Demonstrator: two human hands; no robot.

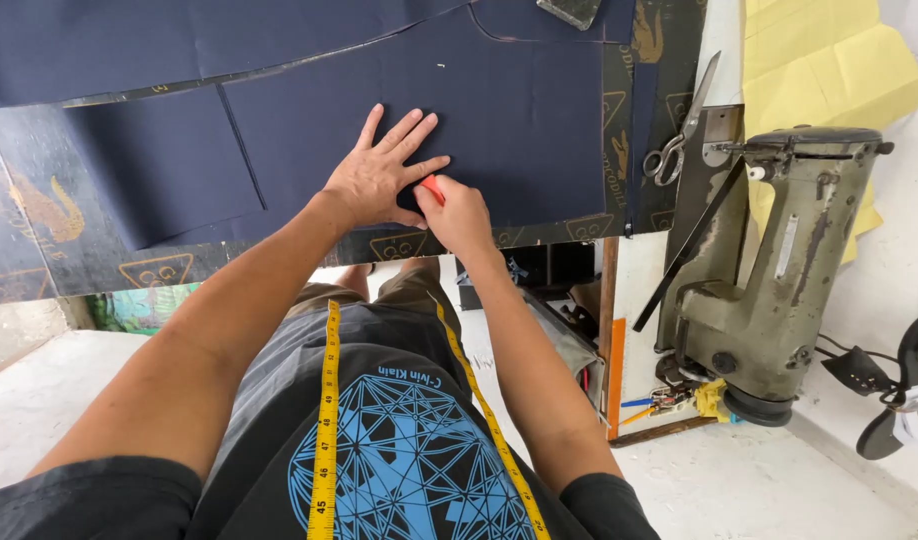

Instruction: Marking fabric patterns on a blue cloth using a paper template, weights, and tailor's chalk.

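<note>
Left hand [379, 175]: fingers spread apart, palm flat, pressing navy fabric [499, 110] on table [39, 260]. Right hand [457, 215]: fingers pinched together on red chalk piece [433, 188], tip against fabric beside left thumb. Both forearms extended forward, converging. Scissors [679, 130] lie well right; sewing machine [779, 270] beyond.

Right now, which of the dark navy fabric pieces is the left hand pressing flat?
The large right-hand piece: left hand spreads on it; the smaller piece lies untouched left.
</note>
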